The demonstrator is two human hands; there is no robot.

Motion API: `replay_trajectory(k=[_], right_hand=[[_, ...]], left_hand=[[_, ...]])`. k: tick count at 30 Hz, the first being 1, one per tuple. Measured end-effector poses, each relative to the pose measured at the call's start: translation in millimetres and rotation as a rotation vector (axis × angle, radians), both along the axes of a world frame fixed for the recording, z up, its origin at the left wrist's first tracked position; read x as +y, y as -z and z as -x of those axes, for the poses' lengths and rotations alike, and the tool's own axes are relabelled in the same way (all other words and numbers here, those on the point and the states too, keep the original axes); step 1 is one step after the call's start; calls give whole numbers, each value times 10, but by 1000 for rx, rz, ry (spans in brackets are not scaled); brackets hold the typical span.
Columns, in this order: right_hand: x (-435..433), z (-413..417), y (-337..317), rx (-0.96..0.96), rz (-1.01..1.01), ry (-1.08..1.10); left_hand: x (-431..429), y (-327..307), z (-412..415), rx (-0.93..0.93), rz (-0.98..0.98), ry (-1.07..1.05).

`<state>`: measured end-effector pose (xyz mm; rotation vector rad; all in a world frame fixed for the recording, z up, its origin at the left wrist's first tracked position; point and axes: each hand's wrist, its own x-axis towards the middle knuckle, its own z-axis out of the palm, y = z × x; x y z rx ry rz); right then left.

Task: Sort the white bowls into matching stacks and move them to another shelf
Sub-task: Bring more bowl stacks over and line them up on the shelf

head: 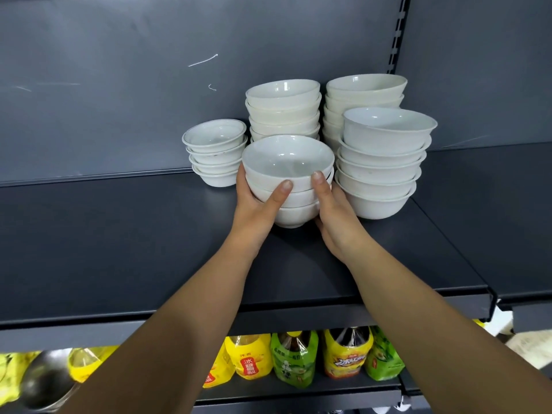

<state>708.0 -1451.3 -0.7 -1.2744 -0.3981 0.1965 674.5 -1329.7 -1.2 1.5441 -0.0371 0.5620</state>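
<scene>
A stack of three white bowls stands on the dark grey shelf, in front of the other stacks. My left hand clasps its left side and my right hand its right side, thumbs up on the top bowl's wall. To the left sits a stack of small rimmed bowls. Behind stands a taller stack. At the back right is a stack of wide bowls, partly hidden by a stack of several flared bowls in front of it.
The shelf's front lip runs across below my forearms. On the lower shelf stand yellow and green drink bottles, with a shiny metal bowl at the left. A slotted upright divides the back panel; another shelf section lies to the right.
</scene>
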Motion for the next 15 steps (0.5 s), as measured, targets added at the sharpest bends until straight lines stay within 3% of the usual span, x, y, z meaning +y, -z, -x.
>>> replay_trajectory(k=[8,11,15], right_hand=[[-94,149,22,20,101,76],[-206,370,17,-75,283,250],[-192,908,103,-422,416,352]], left_hand=[[-27,-39,230,74,-28,-58],[4,-5,628,196,-109,-249],[218,88,1560,110,-563,-563]])
